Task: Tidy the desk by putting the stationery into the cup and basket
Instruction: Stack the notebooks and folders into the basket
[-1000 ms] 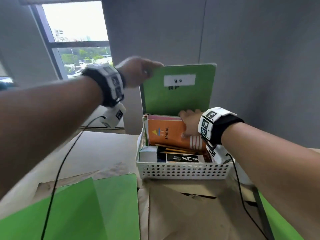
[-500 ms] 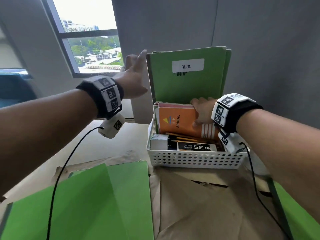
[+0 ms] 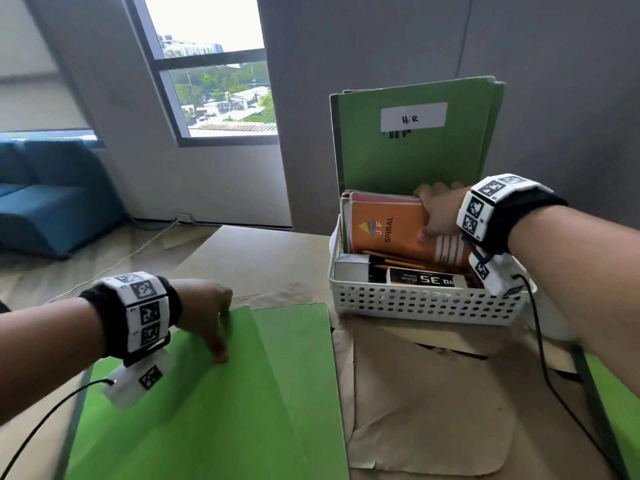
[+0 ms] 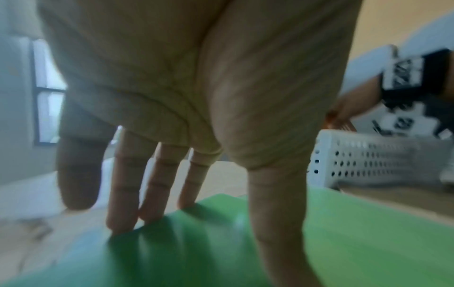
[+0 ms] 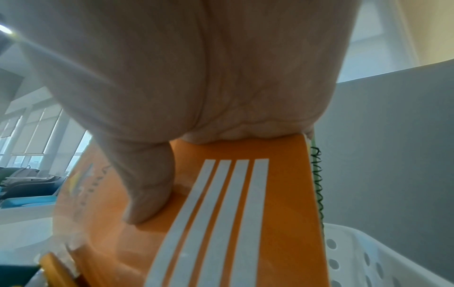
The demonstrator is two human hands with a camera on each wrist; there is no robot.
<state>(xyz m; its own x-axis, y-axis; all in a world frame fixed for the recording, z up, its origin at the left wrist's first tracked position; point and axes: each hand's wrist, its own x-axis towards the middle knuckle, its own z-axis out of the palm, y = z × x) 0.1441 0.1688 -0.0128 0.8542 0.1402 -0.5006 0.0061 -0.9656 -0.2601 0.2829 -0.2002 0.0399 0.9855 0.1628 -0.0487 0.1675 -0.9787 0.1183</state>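
Observation:
A white perforated basket (image 3: 426,303) stands on the desk at the right. A green folder labelled "H.R" (image 3: 412,150) stands upright at its back. In front of that folder leans an orange spiral notebook (image 3: 388,230). My right hand (image 3: 429,213) grips the notebook's top edge, with the thumb (image 5: 147,194) on the cover and the fingers hidden behind it. A green folder (image 3: 214,393) lies flat at the near left. My left hand (image 3: 221,334) rests on its far edge with straight fingers (image 4: 123,213) and the thumb on top. No cup is in view.
The basket's front holds a black "NO.35" staples box (image 3: 426,280), pencils (image 3: 398,261) and a small grey box (image 3: 351,268). Brown paper (image 3: 415,393) covers the desk. Another green sheet (image 3: 620,393) lies at the right edge. Wrist cables trail across the desk.
My left hand let go of the upright "H.R" folder and came down onto the flat green folder. My right hand kept its hold on the orange notebook.

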